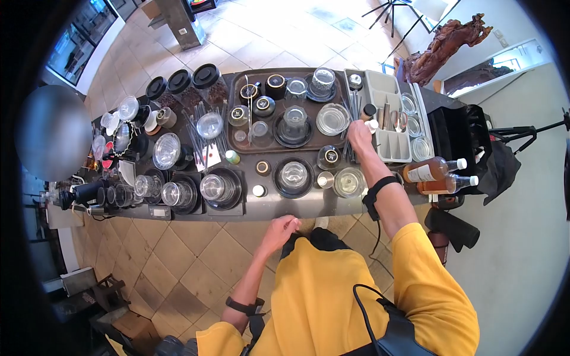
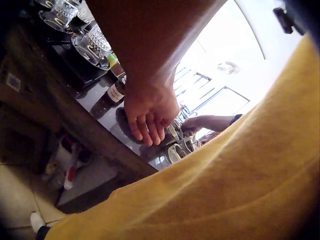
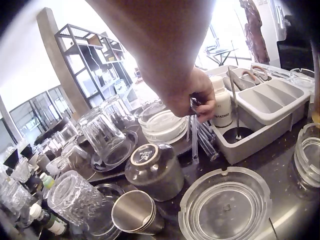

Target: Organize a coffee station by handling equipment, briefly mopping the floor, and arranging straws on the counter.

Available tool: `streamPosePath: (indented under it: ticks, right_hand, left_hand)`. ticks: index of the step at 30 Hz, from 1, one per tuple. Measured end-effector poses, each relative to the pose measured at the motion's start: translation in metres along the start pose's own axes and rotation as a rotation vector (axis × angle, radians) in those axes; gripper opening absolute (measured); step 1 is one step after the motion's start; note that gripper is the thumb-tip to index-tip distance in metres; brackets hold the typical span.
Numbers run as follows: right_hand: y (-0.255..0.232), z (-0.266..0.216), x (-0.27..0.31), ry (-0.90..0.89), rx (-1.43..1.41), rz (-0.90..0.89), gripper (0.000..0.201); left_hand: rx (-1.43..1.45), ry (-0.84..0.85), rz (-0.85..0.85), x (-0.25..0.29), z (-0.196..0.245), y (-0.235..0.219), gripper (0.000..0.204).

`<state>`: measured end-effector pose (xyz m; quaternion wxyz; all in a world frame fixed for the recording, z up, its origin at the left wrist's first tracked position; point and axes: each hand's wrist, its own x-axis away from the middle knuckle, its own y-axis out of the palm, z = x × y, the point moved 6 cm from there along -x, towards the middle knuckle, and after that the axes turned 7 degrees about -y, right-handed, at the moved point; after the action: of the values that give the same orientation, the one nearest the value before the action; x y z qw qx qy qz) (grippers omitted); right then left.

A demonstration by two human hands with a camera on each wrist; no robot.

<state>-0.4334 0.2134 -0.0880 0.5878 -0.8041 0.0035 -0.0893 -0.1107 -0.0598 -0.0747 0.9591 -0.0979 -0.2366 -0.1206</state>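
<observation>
My right hand (image 1: 360,137) reaches to the left side of the grey divided organizer (image 1: 396,155). Its fingers curl round a bundle of thin clear straws (image 3: 204,140) in the right wrist view, with a white lettered bottle (image 3: 223,109) right beside the fingertips. Just nearer to me sit an upturned dark cup (image 3: 156,172), a glass ashtray (image 3: 225,207) and metal cups (image 3: 134,212). My left hand (image 1: 279,234) hangs before the table's front edge, holding nothing. In the left wrist view its fingers (image 2: 145,131) are loosely extended.
A brown tray (image 1: 261,152) bears upturned cups and glasses. Stacked glassware (image 1: 219,188) on dark saucers lines the front left. Two amber bottles (image 1: 427,171) lie at the right, near a black bag (image 1: 504,169). Lidded jars (image 1: 208,83) stand at the back.
</observation>
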Motion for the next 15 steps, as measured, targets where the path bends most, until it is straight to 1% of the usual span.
streamPosePath:
  ticks: [2,3,4,6,7,10,11,12,14,15]
  right_hand:
    - [-0.004,0.0,0.001,-0.006,-0.041,0.009,0.032]
    - [-0.004,-0.007,0.001,-0.124,0.108,0.013,0.027]
    - [-0.003,-0.005,0.002,-0.12,0.11,0.014,0.027]
    - [-0.013,-0.009,0.008,-0.174,0.03,0.119,0.02]
    - [-0.019,-0.012,0.013,-0.213,0.037,0.121,0.022]
    - [-0.034,-0.018,0.024,-0.224,0.038,0.13,0.026]
    - [-0.038,-0.021,0.027,-0.273,0.053,0.106,0.031]
    - [-0.045,-0.024,0.03,-0.274,0.056,0.107,0.031]
    - [-0.058,-0.029,0.041,-0.206,0.043,0.051,0.026]
    - [-0.066,-0.032,0.046,-0.208,0.046,0.05,0.026]
  left_hand:
    - [-0.001,0.008,-0.002,0.0,0.001,0.0,0.03]
    - [0.013,0.012,0.002,0.0,0.004,-0.001,0.03]
    - [0.027,0.015,0.006,0.0,0.007,-0.002,0.03]
    - [0.045,0.026,-0.001,-0.001,0.014,-0.004,0.03]
    - [0.062,0.034,-0.003,-0.002,0.016,-0.005,0.03]
    - [0.125,0.05,-0.015,-0.006,0.021,-0.01,0.031]
    - [0.128,0.051,-0.016,-0.007,0.023,-0.011,0.031]
    - [0.136,0.073,-0.019,-0.006,0.033,-0.014,0.031]
    - [0.147,0.096,-0.021,-0.005,0.047,-0.018,0.031]
    - [0.214,0.116,-0.007,-0.004,0.052,-0.021,0.03]
